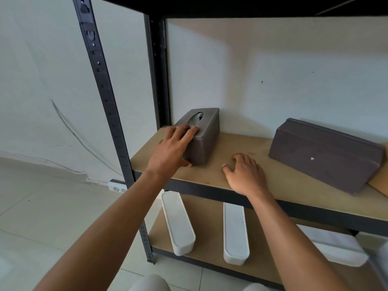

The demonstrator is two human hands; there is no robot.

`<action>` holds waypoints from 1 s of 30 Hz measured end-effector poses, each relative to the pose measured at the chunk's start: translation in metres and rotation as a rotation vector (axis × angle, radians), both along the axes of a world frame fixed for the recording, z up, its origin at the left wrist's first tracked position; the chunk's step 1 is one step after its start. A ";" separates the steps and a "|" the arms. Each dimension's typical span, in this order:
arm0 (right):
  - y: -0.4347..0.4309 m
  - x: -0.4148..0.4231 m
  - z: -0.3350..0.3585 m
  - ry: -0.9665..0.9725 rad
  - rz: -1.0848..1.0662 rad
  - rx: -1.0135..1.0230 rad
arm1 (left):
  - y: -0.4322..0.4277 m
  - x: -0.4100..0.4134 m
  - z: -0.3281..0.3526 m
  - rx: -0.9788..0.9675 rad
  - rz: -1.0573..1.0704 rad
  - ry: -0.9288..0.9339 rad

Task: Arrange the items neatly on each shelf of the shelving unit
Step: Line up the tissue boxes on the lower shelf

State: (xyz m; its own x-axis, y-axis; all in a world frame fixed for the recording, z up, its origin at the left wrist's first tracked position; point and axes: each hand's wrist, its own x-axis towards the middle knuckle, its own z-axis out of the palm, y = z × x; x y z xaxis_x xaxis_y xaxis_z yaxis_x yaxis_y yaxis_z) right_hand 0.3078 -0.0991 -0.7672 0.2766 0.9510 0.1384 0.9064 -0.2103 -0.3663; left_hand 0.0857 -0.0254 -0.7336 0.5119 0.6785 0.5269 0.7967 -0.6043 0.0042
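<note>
A dark grey tissue box with an oval slot on top stands at the left end of the wooden shelf. My left hand grips its near left corner, fingers over the top edge and thumb at the front bottom. A second dark grey box lies on its side at the right of the same shelf, tilted, with its base facing me. My right hand hovers over or rests on the shelf between the two boxes, fingers loosely curled, holding nothing.
On the lower shelf lie two long white containers, with more white items at the right. Black metal uprights frame the unit on the left. A white wall stands behind, tiled floor to the left.
</note>
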 end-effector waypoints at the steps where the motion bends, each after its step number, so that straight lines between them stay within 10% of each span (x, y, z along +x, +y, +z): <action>1: 0.000 -0.001 0.000 -0.010 -0.001 -0.009 | 0.001 0.000 0.001 0.008 -0.017 0.034; 6: 0.001 -0.002 0.001 -0.048 0.009 -0.040 | -0.001 0.005 0.005 0.032 -0.060 0.121; 11: -0.001 0.000 0.000 0.018 0.004 0.024 | -0.006 -0.012 -0.008 -0.105 -0.096 -0.280; 19: 0.015 -0.035 0.037 0.046 0.079 0.625 | -0.004 -0.044 -0.064 -0.022 0.215 -0.401; 30: 0.108 -0.093 0.110 -0.159 0.055 0.025 | 0.011 -0.047 -0.087 0.301 0.105 -0.329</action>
State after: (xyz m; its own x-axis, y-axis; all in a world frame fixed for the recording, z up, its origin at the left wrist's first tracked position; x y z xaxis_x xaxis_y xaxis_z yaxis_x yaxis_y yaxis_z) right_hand 0.2151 0.0086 -0.6572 0.1969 0.9597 0.2004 0.9633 -0.1513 -0.2219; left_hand 0.0383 -0.0147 -0.8210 0.2210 0.5095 0.8316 0.8393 -0.5336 0.1039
